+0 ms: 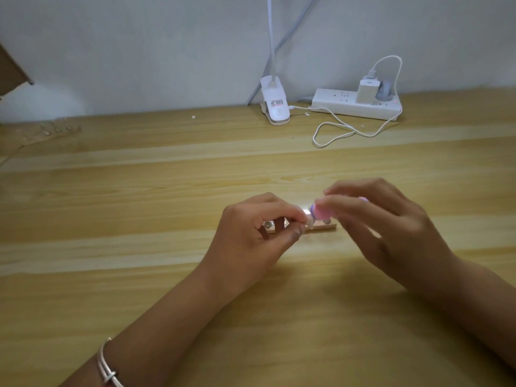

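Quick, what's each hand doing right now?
Left hand: pinching a small whitish piece over the wooden strip.
Right hand: gripping a blurred pink round thing.

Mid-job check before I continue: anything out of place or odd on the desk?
Nothing spilled or broken. A few white specks lie scattered on the table by the clip lamp and power strip; they look like stray scraps.

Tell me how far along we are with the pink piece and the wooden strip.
Done: the wooden strip lies on the table, a metal stud showing on it. In hand: the right hand has the pink piece in its grip over the strip; the left hand brings its fingertips to the piece's end, too blurred to tell what they pinch. Left: seating the piece and letting go, probably.
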Motion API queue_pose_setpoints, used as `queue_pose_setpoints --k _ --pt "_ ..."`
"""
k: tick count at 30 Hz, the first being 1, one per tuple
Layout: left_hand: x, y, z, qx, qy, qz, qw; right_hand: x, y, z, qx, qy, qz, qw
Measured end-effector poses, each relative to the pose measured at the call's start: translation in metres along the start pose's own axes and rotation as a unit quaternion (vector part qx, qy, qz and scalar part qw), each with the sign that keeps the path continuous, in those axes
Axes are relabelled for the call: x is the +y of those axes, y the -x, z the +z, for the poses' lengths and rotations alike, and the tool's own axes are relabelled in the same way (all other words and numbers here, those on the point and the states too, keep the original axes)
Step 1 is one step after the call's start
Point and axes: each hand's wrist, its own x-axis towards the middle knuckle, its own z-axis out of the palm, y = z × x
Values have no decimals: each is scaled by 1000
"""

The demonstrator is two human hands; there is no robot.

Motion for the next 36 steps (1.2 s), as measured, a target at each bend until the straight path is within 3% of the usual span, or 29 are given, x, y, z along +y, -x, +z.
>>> queue_pose_setpoints --k 2,6,10,15,19,23,28,32,36 --pt "-1 0 0 0 2 5 1000 -1 -1 -1 9 -16 8 1000" --pt "-1 0 0 1 -2 22 1000 -8 3 5 -21 -9 -62 998" --pt "-2 0 0 9 10 5 1000 1 -1 -1 16 7 -10 1000" --pt "-3 0 0 5 -5 22 1000 -7 6 6 -22 7 -58 998" --pt "-4 -2 0 11 16 3 1000 -1 2 1 22 -1 4 1000" --pt "-4 -1 0 6 63 -1 998 -11 7 6 -3 -9 -50 999" --pt "-5 -2 0 1 142 -53 988 -1 1 2 46 -29 44 998" --pt "-3 0 1 -11 164 -50 985 -14 5 8 11 -31 -45 998" --pt "-4 -1 -1 -8 163 -84 983 2 -1 5 33 -14 46 998"
